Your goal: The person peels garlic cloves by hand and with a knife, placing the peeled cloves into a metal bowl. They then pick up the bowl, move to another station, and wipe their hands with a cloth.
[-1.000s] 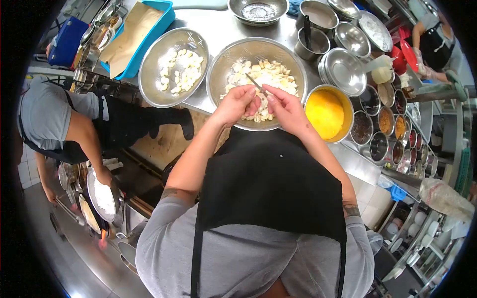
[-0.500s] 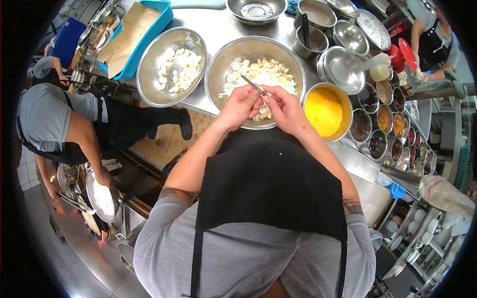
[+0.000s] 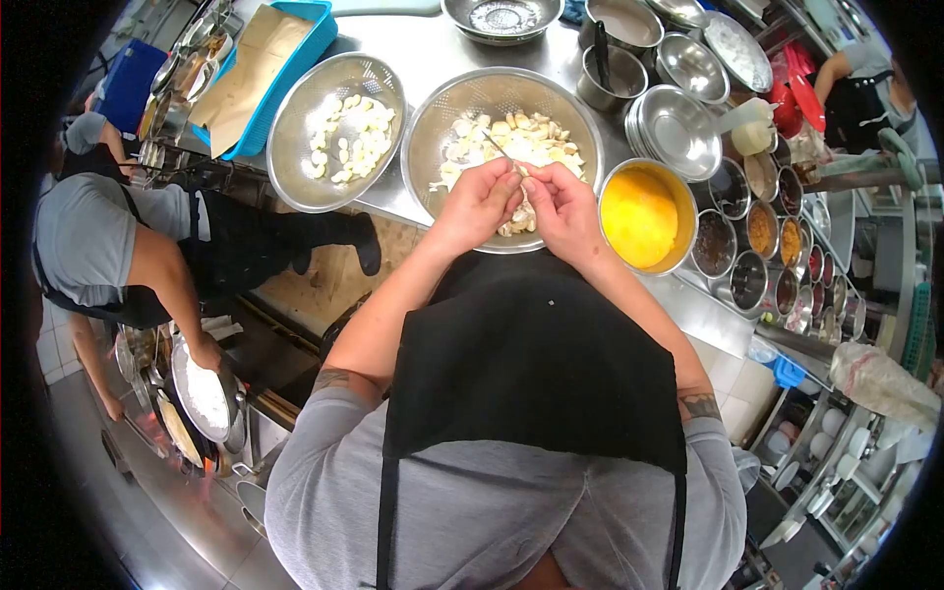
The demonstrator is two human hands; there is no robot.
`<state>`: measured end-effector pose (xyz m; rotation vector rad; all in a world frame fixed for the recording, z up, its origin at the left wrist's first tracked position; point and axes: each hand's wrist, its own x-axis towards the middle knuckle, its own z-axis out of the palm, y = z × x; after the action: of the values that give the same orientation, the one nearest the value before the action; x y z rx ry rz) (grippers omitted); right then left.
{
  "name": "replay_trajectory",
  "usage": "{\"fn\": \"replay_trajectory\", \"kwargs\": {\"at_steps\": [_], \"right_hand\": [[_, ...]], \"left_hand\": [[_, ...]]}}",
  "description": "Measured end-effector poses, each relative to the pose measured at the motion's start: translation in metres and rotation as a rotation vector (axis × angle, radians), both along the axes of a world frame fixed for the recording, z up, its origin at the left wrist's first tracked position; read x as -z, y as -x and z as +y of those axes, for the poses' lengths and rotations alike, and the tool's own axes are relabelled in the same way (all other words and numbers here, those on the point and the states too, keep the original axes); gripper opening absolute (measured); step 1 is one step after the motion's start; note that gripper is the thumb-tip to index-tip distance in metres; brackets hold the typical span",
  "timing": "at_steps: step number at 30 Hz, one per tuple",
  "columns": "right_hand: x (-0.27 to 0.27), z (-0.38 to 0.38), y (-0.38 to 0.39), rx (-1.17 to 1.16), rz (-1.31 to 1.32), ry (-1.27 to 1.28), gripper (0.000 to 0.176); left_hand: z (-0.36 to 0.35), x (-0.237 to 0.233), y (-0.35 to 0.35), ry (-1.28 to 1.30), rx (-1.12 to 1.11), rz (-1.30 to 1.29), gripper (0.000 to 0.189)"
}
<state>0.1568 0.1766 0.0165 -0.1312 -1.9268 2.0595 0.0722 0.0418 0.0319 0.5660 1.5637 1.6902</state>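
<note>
My left hand [image 3: 479,204] and my right hand [image 3: 562,208] meet over the near rim of a large steel colander [image 3: 425,123] that holds several pale peeled pieces [image 3: 521,138]. A small knife [image 3: 498,147] sticks out from between my hands, its thin blade pointing away over the colander; my right hand seems to grip its handle. My left hand pinches a small pale piece against the blade, mostly hidden by my fingers. A second steel colander [image 3: 287,147] with more pale pieces [image 3: 354,138] stands to the left.
A bowl of yellow liquid [image 3: 639,218] sits right of my hands, with stacked steel bowls [image 3: 678,133] and small filled containers [image 3: 752,236] beyond. A blue tray [image 3: 324,25] lies far left. One co-worker [image 3: 88,236] tends pans at left; another person [image 3: 865,79] stands top right.
My hands have drawn closer together and shifted slightly forward over the colander. The knife blade now shows less. The co-worker at left keeps handling a pan.
</note>
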Motion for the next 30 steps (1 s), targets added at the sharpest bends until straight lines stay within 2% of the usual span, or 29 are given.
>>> {"fn": "replay_trajectory", "kwargs": {"at_steps": [5, 8, 11, 14, 17, 20, 22, 26, 30], "right_hand": [[-0.005, 0.0, 0.001, 0.012, 0.004, 0.056, 0.007], [-0.01, -0.001, 0.002, 0.017, 0.014, 0.085, 0.006], [-0.009, 0.004, 0.001, -0.029, -0.051, 0.253, 0.01], [-0.009, 0.017, -0.002, -0.177, -0.158, 0.499, 0.014], [-0.015, 0.016, -0.003, -0.159, -0.21, 0.451, 0.017], [-0.012, 0.015, -0.002, -0.16, -0.193, 0.39, 0.017], [-0.016, 0.017, -0.001, -0.2, -0.227, 0.344, 0.017], [-0.018, 0.017, -0.001, -0.245, -0.251, 0.362, 0.017], [-0.02, 0.017, 0.001, -0.116, -0.218, 0.362, 0.019]], "left_hand": [[0.008, 0.009, -0.008, -0.025, -0.085, 0.025, 0.02], [0.008, 0.008, -0.01, 0.018, -0.142, 0.146, 0.017], [0.001, 0.002, -0.002, 0.039, -0.062, 0.3, 0.012], [-0.003, 0.014, 0.003, -0.046, -0.075, 0.0, 0.009], [-0.012, 0.012, 0.01, -0.009, -0.022, 0.005, 0.01], [-0.009, -0.003, 0.006, -0.015, -0.018, -0.14, 0.019], [-0.011, -0.006, 0.008, -0.063, 0.011, -0.148, 0.026], [-0.021, 0.006, 0.012, -0.012, 0.039, -0.165, 0.034], [-0.023, 0.005, 0.009, -0.028, 0.026, -0.23, 0.037]]}}
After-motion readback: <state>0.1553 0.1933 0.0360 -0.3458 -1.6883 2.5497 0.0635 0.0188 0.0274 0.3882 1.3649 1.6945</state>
